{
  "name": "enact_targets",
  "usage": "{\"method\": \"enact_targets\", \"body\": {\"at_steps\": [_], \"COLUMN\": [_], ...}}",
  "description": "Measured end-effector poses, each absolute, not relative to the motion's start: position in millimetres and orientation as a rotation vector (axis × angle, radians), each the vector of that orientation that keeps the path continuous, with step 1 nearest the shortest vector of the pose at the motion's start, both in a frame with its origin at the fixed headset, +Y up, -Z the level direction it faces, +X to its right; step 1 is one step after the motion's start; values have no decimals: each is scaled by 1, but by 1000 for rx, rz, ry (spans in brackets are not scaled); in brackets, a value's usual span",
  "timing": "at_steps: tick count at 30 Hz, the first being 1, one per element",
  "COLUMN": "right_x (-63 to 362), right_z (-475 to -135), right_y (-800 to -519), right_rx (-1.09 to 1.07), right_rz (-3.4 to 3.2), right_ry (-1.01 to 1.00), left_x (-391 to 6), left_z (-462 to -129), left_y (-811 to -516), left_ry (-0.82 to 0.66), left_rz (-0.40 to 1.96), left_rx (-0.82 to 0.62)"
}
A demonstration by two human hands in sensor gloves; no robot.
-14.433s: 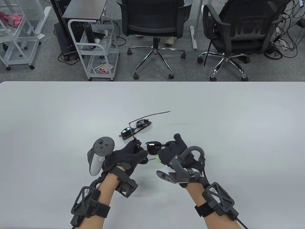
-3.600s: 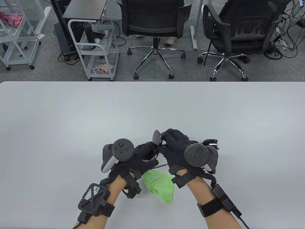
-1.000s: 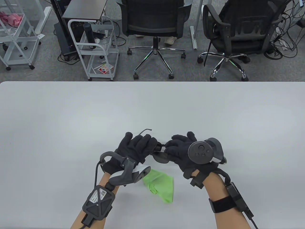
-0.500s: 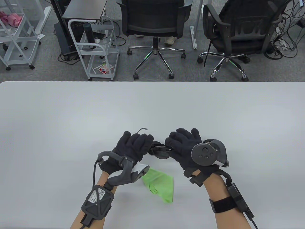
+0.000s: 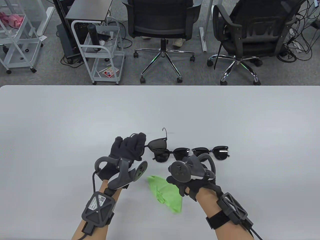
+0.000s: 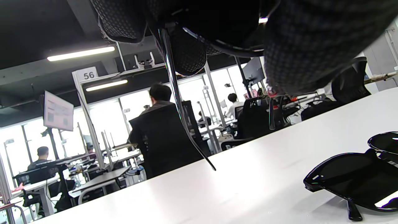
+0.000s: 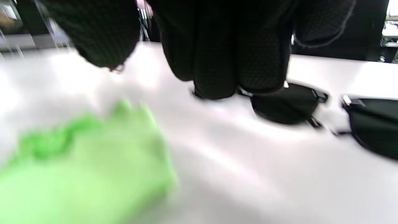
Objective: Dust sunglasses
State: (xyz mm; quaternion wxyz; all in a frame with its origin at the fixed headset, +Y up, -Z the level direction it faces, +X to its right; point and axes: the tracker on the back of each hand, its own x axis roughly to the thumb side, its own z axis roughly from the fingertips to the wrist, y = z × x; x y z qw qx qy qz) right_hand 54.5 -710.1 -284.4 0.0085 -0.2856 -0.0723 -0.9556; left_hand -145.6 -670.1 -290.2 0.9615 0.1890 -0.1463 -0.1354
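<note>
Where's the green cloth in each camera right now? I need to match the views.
Table view: the green cloth lies bottom centre, between the two wrists.
Left wrist view: not in it.
Right wrist view: lower left, blurred.
Shared landmark: the black sunglasses lying on the table.

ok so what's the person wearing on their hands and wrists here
Both hands, left hand and right hand, wear black knit gloves. A dark grey and white tracker with a ring and round button face is strapped to the back of each. Each forearm carries a black module with an X-ribbed cover; the left one bears a white QR label. Black straps hold them, and a black cable trails off. No sleeves show.
</note>
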Motion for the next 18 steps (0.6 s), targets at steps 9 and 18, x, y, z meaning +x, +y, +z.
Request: {"method": "enact_targets", "body": {"at_steps": [9,18], "right_x": [39,84], "right_z": [-286,-297], "right_y": [-739,-712], "right_rx": [-884,-904], "right_rz": [-3031,-3744], "right_ry": [-434,-563], "left_x": [-144,-148], "left_z": [-292,-293], "left_y": [-674,-672], "left_ry": [-298,-270], "left_rz": [-283,-231], "left_rx": [362,346]}}
